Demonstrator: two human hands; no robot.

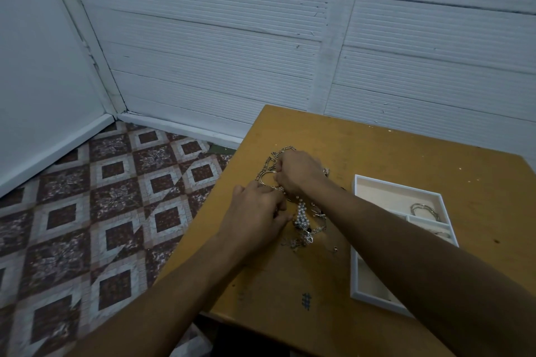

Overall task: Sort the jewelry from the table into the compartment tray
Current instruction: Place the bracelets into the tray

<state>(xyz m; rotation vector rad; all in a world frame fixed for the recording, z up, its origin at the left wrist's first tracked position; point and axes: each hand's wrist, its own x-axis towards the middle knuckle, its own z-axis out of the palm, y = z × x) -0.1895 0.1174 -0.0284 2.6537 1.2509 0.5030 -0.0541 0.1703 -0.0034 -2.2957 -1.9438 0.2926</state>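
**Sorting station seen from the head camera.** The white compartment tray (377, 305) lies flat on the wooden table (406, 148). In its far compartment, silver bangles (423, 209) lie against the divider. The smaller compartment just nearer than these holds a pale item too faint to identify. The tray's nearest compartment is largely hidden by the right forearm (406, 235), which crosses over the tray.

The unsorted jewelry pile (307, 236) lies on the table just left of the tray and apart from it. It includes a pearl cluster (301, 216) and a chain necklace (268, 166).

The right hand (295, 171), at the far side of the pile, curls its fingers on the chain necklace. The left hand (255, 211), farther left of the tray, has curled fingers at the pearl cluster. Whether they hold a piece cannot be told.
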